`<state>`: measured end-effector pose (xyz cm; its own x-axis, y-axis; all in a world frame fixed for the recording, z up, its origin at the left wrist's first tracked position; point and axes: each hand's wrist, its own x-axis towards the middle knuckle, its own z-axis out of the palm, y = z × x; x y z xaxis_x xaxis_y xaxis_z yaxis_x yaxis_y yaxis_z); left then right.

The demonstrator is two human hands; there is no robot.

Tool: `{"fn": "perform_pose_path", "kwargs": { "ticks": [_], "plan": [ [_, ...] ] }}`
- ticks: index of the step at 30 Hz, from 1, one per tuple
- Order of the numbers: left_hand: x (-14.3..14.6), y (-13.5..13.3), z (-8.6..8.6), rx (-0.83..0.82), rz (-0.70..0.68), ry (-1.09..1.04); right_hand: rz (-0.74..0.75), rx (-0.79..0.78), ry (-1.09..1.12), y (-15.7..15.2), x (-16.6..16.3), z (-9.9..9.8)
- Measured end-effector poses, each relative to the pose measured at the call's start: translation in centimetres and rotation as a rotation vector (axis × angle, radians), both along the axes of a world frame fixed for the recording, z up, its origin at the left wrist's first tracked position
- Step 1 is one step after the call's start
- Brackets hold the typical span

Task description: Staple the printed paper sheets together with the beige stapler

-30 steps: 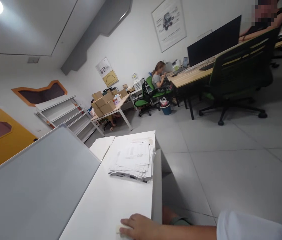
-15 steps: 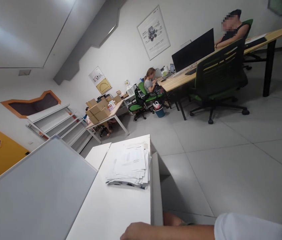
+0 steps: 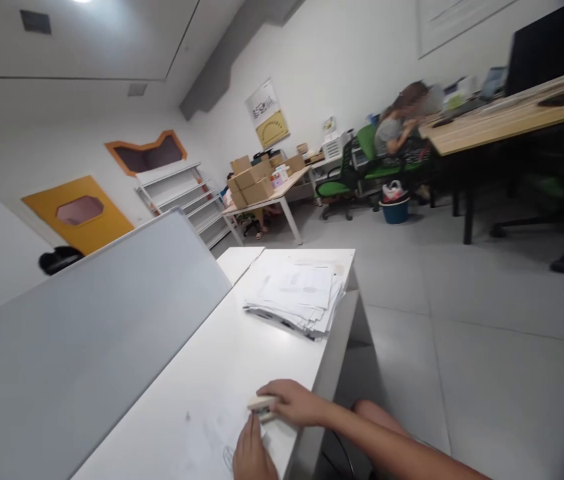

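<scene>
My right hand reaches in over the desk's edge and is closed around a small cream-coloured stapler, its end facing left. Just below it, my left hand has its fingers pressed together on a white sheet of paper with a round printed mark. The left fingertips meet the stapler's near end. Part of the sheet is hidden under that hand. Farther along the white desk lies an uneven stack of printed papers.
A grey divider panel borders the desk on the left. Beyond are a table with cardboard boxes, a blue bin, and a seated person beside a wooden desk. A dark chair stands at right.
The view has turned left and somewhat down. Earlier only one hand showed at the bottom edge; now both hands, the stapler and the sheet are in sight.
</scene>
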<state>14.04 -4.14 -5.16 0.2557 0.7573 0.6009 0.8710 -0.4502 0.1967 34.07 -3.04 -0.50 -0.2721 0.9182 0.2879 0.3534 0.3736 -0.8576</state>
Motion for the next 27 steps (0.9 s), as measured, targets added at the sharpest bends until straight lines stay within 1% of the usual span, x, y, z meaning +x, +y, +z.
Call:
{"fn": "perform_pose_path", "kwargs": {
  "ticks": [2,6,8,10,13,16,19,21,24,27],
  "plan": [
    [0.1,-1.1,0.7,0.006,0.014,0.039,0.019,0.015,0.004,-0.5,0.0,0.1],
    [1.6,-3.5,4.0,-0.082,0.077,0.075,0.064,0.055,0.014,-1.3,0.1,0.3],
    [2.3,-4.2,5.4,-0.137,0.061,0.077,0.073,0.088,0.0,-1.5,0.2,0.2],
    [2.6,-4.6,6.1,-0.186,0.008,0.065,0.086,0.133,-0.017,-1.5,0.2,-0.1],
    [2.5,-4.5,6.2,-0.221,-0.065,0.047,0.103,0.193,-0.038,-1.2,0.2,-0.7],
    [2.1,-4.2,5.8,-0.207,-0.077,0.039,0.091,0.221,-0.046,-0.9,-0.1,-1.1],
    [1.9,-4.0,5.4,-0.179,-0.058,0.047,0.055,0.265,-0.049,-0.8,-0.4,-1.2],
    [1.9,-3.9,5.1,-0.137,-0.02,0.048,0.038,0.307,-0.043,-0.7,-0.6,-1.1],
    [1.9,-3.3,4.6,-0.066,0.046,0.067,0.037,0.349,-0.045,-0.6,-0.7,-0.8],
    [2.0,-2.5,4.1,-0.068,0.05,0.112,0.055,0.378,-0.087,-0.4,-0.8,-0.7]
  ]
}}
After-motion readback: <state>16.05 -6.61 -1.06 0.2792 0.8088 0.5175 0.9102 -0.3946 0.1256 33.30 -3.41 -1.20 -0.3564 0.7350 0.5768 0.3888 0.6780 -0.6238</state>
